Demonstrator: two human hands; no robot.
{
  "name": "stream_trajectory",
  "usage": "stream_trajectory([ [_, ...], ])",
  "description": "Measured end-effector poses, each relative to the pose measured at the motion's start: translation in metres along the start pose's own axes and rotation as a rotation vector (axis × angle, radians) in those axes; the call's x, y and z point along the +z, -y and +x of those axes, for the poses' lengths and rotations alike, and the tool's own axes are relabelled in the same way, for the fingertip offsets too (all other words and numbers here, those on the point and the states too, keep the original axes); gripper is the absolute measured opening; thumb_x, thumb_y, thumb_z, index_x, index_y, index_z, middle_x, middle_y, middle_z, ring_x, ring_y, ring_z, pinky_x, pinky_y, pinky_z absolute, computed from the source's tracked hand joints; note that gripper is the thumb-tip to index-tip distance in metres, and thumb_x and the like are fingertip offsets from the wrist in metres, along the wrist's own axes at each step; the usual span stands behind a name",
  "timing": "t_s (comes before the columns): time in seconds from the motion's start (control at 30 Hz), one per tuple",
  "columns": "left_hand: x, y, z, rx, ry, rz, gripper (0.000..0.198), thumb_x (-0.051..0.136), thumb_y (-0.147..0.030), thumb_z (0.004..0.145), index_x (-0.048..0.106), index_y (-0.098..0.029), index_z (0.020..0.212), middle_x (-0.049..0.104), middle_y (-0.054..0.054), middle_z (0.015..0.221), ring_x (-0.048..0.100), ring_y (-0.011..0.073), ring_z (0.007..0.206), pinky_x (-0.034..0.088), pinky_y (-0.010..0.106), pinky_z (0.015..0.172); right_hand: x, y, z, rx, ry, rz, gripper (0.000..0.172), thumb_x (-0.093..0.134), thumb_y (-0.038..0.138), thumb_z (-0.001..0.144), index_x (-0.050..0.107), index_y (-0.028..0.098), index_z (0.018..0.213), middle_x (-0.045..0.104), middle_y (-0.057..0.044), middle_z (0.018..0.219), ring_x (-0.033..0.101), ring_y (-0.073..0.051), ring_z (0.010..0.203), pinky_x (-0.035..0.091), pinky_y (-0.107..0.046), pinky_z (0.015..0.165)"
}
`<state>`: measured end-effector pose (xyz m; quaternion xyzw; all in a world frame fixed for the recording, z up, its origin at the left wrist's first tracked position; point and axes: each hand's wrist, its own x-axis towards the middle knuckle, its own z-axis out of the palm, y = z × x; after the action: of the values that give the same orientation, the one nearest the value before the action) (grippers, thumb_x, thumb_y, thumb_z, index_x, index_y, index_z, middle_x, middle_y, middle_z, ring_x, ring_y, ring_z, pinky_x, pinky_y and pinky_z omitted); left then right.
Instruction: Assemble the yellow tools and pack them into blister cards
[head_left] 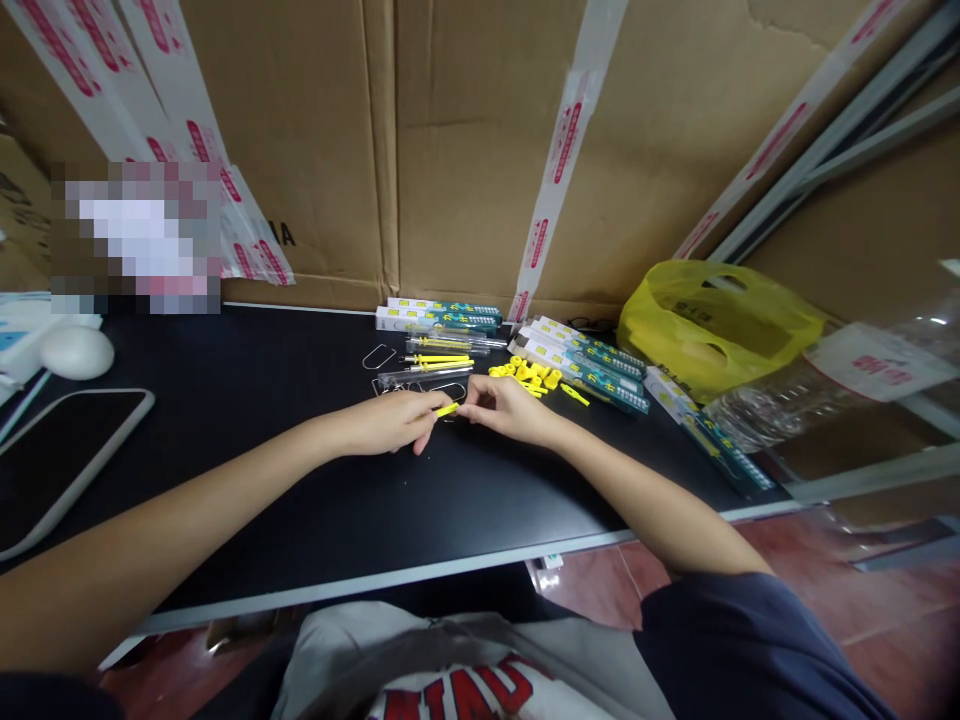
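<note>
My left hand point(394, 422) pinches a small, slim yellow plastic piece point(447, 410) low over the black table. Close against the right end of that piece, my right hand point(510, 410) has its thumb and forefinger pressed together. Whatever those right fingertips hold is too small to make out. Just beyond the hands lie bent metal wire loops point(379, 356) and clear tubes point(427, 378), with yellow-and-black thin rods point(439, 360) among them. A heap of small yellow plastic parts point(525, 372) is beside my right hand.
Printed narrow boxes point(435, 314) lie at the back, with more boxes point(585, 365) to the right. A yellow plastic bag point(705, 320) and a clear bottle point(780, 400) stand far right. A tablet-like device point(67, 460) lies left. Cardboard point(465, 150) walls the back.
</note>
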<state>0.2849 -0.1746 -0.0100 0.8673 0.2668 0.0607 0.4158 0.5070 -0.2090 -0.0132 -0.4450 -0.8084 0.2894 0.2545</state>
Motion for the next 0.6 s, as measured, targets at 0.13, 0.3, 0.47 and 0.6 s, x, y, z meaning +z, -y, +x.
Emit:
stream_trajectory([
  [0.13, 0.0081, -0.0057, 0.0020, -0.053, -0.086, 0.006, 0.014, 0.036, -0.023, 0.087, 0.050, -0.021, 0.087, 0.058, -0.004, 0.069, 0.050, 0.0100, 0.046, 0.038, 0.023, 0.050, -0.0007, 0.0022, 0.0002, -0.016, -0.028, 0.005, 0.024, 0.060, 0.035, 0.086, 0.053, 0.017, 0.072, 0.059, 0.001, 0.069, 0.051, -0.011, 0.060, 0.038, -0.023, 0.058],
  [0.3, 0.0095, -0.0058, 0.0046, 0.033, -0.231, 0.059, 0.028, 0.033, -0.032, 0.093, 0.052, -0.020, 0.077, 0.053, -0.003, 0.061, 0.052, 0.0124, 0.058, 0.039, 0.024, 0.060, -0.0036, 0.0046, 0.0001, -0.040, -0.041, 0.019, 0.021, 0.057, 0.035, 0.088, 0.055, 0.017, 0.076, 0.057, 0.001, 0.069, 0.050, -0.011, 0.061, 0.039, -0.023, 0.058],
  [0.47, 0.0091, 0.0003, 0.0050, -0.027, -0.183, -0.099, 0.033, 0.035, -0.042, 0.094, 0.057, -0.019, 0.103, 0.055, -0.004, 0.058, 0.051, 0.0104, 0.045, 0.040, 0.023, 0.052, -0.0073, 0.0060, 0.0000, -0.018, -0.052, 0.039, 0.022, 0.054, 0.038, 0.090, 0.055, 0.018, 0.081, 0.059, 0.001, 0.068, 0.051, -0.012, 0.059, 0.040, -0.024, 0.058],
  [0.6, 0.0088, 0.0000, 0.0062, -0.014, -0.205, -0.120, 0.032, 0.040, -0.043, 0.092, 0.060, -0.017, 0.093, 0.064, 0.000, 0.060, 0.059, 0.0131, 0.054, 0.044, 0.024, 0.058, -0.0079, 0.0072, -0.0005, -0.017, -0.048, 0.029, 0.022, 0.054, 0.038, 0.090, 0.055, 0.018, 0.081, 0.060, 0.000, 0.069, 0.051, -0.012, 0.061, 0.041, -0.024, 0.059],
])
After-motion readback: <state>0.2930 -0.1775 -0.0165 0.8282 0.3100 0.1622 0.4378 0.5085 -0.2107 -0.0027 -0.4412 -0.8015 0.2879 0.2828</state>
